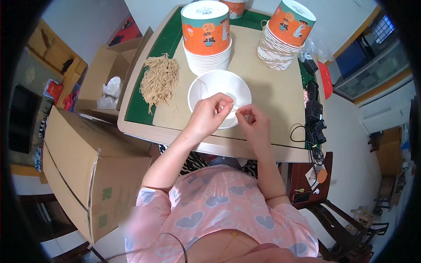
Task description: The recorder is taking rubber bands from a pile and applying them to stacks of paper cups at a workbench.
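My left hand (pixel 208 115) and my right hand (pixel 255 126) meet over a white round paper tub (pixel 239 85) seen from its open top. Between the pinched fingertips of both hands runs a thin, pale cord (pixel 234 110). A strand of it appears to lie across the tub's inside, up and to the left. Just left of the tub lies a loose heap of tan cords (pixel 160 79). Behind it stands an upside-down stack of orange and green paper tubs (pixel 206 35). To the right leans a similar stack (pixel 287 30), with many cords hanging around its rims.
Black power adapters and cables (pixel 314 109) line the table's right edge. Another orange tub (pixel 235 8) stands at the back. Large cardboard boxes (pixel 118 175) sit left of the table. A dark wooden chair (pixel 309 184) holding small items is at the right.
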Available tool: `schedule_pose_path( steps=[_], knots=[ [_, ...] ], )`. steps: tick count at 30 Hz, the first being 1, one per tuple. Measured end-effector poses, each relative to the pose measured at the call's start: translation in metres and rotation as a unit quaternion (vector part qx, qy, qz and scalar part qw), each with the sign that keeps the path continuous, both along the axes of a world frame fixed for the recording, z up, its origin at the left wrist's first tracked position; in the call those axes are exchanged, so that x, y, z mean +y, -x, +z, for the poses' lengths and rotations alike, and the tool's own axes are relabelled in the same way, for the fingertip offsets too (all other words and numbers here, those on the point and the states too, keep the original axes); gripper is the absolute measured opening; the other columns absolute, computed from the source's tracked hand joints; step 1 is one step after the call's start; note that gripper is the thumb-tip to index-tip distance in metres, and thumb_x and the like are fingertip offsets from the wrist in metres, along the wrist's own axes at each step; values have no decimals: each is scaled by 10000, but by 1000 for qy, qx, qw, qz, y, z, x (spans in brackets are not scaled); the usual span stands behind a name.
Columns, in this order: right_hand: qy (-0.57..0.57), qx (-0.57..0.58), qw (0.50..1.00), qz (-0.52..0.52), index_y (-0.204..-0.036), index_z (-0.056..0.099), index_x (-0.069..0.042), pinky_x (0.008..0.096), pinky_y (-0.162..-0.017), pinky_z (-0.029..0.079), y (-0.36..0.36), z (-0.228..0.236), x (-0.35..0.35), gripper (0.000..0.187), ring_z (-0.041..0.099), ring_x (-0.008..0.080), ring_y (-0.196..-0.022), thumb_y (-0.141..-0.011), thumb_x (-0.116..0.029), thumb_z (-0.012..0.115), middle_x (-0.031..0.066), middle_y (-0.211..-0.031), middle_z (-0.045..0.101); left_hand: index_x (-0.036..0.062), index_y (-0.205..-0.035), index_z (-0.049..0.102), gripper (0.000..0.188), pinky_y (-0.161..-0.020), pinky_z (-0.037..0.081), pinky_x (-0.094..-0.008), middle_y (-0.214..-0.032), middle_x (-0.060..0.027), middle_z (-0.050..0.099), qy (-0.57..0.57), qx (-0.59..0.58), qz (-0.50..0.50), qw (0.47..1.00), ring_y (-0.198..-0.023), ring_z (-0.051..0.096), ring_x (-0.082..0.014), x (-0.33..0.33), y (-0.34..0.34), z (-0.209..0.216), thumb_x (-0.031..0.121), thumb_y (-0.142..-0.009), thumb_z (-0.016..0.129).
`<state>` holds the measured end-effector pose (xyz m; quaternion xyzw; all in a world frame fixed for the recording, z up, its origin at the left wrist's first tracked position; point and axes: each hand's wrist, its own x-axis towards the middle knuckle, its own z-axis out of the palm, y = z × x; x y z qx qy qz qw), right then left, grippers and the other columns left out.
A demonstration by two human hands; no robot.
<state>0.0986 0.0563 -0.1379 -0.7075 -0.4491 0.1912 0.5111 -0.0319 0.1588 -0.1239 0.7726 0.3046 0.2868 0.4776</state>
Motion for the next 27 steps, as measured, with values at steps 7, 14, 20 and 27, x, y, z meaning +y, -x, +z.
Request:
schedule_pose_path(
  steps=[7,14,20,27],
  knots=[
    [-4,2,1000,0,-870,638,-50,257,-491,393,0,0,0,93,460,85,-493,-795,-90,676,26,-722,635,-15,-915,632,174,-608,484,-324,-765,-124,668,-36,41,-43,998,-615,600,-214,-2,-1,4,152,-875,603],
    [5,-1,1000,-1,-861,637,-51,258,-488,390,1,1,0,85,468,85,-500,-799,-96,675,24,-716,633,-3,-884,596,139,-600,452,-262,-762,-45,660,-7,50,-20,999,-684,586,-94,-3,-1,6,132,-914,578],
    [-23,-14,1000,8,-865,650,-77,257,-487,390,-1,-8,2,71,481,92,-511,-808,-115,669,23,-698,619,-18,-896,599,154,-623,457,-258,-766,-58,659,-12,52,-19,998,-676,584,-99,-2,-1,1,134,-915,580],
    [-43,-14,999,7,-866,658,-76,252,-489,390,-1,-8,0,66,486,90,-519,-812,-113,663,25,-695,612,-25,-895,598,163,-622,498,-349,-733,-134,662,-24,18,-12,999,-632,638,-260,-5,-4,0,135,-894,571]
  ],
)
